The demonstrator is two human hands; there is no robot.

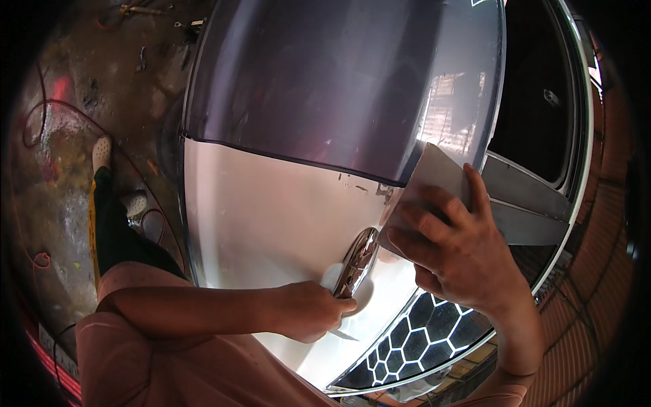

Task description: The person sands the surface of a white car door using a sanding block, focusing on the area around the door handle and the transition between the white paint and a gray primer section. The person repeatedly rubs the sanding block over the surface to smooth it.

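Observation:
A car's side fills the middle, with a pale beige door panel [264,210] joining a dark grey-purple panel [319,74]. My right hand [454,247] spreads its fingers over a flat grey sheet [434,173], holding it at the body near the panel seam and window edge. Its kind is unclear. My left hand [312,312] is closed beside the lower end of a shiny chrome door handle [357,261]. A thin grey edge [344,335] pokes out below those fingers; what they hold is mostly hidden. Small dark marks [352,183] show by the seam.
At lower right is a window with a white hexagon pattern [417,336]; a dark window [532,88] lies farther up. A red hose [102,125] loops across the wet floor [68,176] at left, near my light clogs [102,152]. Ribbed brown surfacing [576,339] borders the right.

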